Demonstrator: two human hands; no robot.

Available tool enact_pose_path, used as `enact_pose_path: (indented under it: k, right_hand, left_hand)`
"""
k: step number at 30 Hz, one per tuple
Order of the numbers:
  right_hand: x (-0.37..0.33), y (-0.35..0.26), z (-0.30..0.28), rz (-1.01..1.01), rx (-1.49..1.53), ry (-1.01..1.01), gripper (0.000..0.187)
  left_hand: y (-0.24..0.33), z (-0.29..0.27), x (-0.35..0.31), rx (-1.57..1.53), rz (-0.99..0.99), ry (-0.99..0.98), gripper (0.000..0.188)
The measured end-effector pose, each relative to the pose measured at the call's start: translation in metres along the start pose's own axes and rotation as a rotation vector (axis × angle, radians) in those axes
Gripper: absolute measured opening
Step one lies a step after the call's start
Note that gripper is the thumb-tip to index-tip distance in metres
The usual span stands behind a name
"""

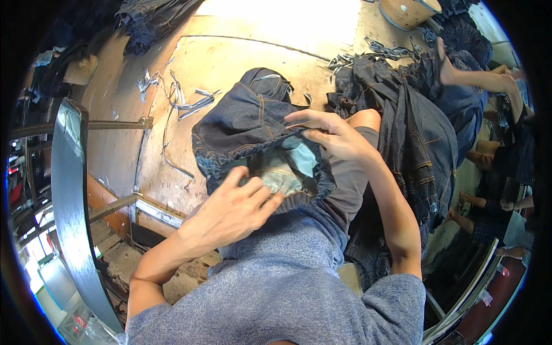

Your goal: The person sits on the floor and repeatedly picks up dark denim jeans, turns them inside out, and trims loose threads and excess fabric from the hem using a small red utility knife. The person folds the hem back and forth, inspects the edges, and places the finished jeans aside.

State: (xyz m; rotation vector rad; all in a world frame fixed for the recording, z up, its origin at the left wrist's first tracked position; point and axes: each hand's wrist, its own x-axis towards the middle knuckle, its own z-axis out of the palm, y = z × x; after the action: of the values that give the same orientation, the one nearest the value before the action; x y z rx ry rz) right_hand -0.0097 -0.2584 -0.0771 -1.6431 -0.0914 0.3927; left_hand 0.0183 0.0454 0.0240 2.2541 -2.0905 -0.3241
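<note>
- Dark jeans (pixel 247 123) bunched on the lap, waistband turned open toward the body, pale pocket lining (pixel 282 169) showing inside.
- Left hand (pixel 233 207) laid on the near edge of the opening, fingers spread flat over the lining and the frayed hem; grip loose, pressing rather than pinching.
- Right hand (pixel 330 135) on the far right rim of the opening, fingers stretched left along the denim, thumb tucked under the fabric edge; grip narrow, holding the waistband fold.
- Jeans between both hands, touching each, the legs trailing away toward the wooden floor (pixel 230 57).
- Denim scraps (pixel 184 100) strewn on the floor just beyond the jeans.
- Denim pile (pixel 402 126) heaped beside the right arm, near but apart from the jeans in hand.
- Another person's arm (pixel 477 77) resting across the far side of that pile, upper right.
- Round wooden tub (pixel 408 11) cut off at the top edge.
- Hidden: lower part of the jeans under the left palm and grey shirt (pixel 287 276); right thumb tip lost in the fold.
- Hard to make out: left rim, warped by the lens, showing a curved metal band (pixel 69 195) and blurred clutter.
</note>
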Motion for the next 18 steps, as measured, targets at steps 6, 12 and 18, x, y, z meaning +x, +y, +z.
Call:
enact_pose_path:
  k: [6, 12, 18]
  right_hand:
    - [-0.005, 0.009, 0.009, -0.007, 0.079, 0.015, 0.047]
    - [0.008, -0.014, 0.009, 0.164, -0.463, 0.353, 0.05]
    - [0.011, -0.111, -0.068, -0.48, -0.714, 0.989, 0.034]
  left_hand:
    - [0.015, 0.024, 0.018, 0.094, 0.075, -0.081, 0.035]
    - [0.017, 0.024, 0.014, -0.067, 0.058, 0.373, 0.041]
    - [-0.016, 0.072, -0.038, -0.175, -0.339, 0.852, 0.058]
